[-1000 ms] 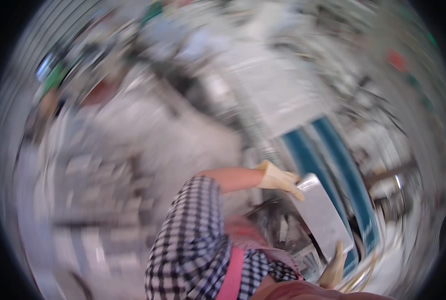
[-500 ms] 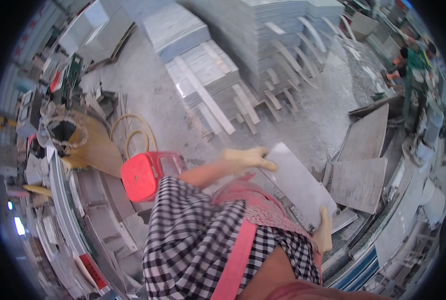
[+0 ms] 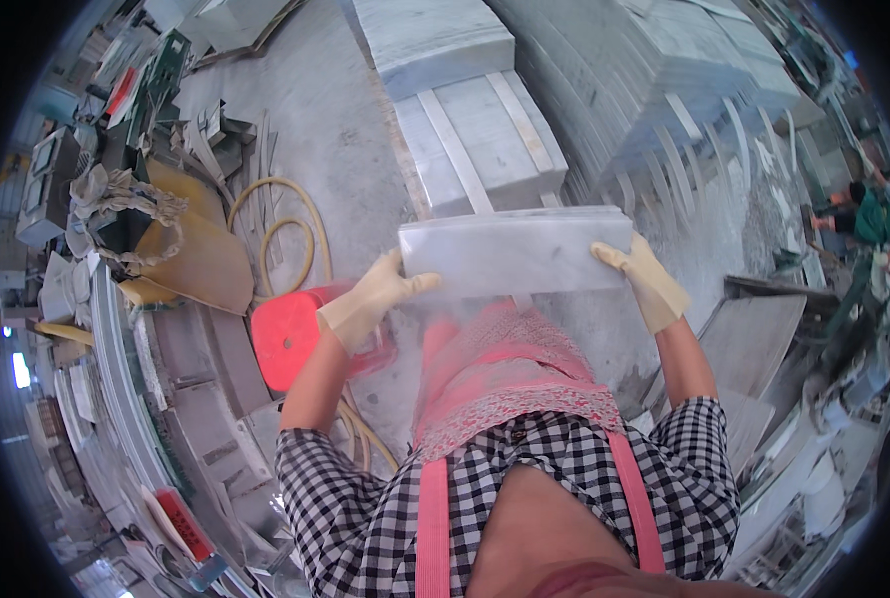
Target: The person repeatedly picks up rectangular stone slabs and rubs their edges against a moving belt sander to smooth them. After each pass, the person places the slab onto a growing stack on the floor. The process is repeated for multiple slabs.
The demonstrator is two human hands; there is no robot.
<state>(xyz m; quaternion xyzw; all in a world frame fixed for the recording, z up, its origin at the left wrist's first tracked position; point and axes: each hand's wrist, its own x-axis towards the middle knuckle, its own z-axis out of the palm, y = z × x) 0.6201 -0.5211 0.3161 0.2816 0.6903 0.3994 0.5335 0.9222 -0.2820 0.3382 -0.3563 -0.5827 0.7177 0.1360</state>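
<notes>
Gloved hands (image 3: 375,293) apart, arms (image 3: 315,387) forward

We had room over the floor (image 3: 350,149) beside the slab stack (image 3: 493,135). A red stool (image 3: 281,344) obstructed below our left hand (image 3: 380,296).

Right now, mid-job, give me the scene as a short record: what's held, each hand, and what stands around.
Held: pale slab, lying crosswise, apparently several layers
Left hand: cream-gloved, gripping its left end
Right hand: cream-gloved, gripping its right end
Ahead: pale stone stacks
Left side: red stool; yellow hose looped nearby
Far right: another person in green
</notes>
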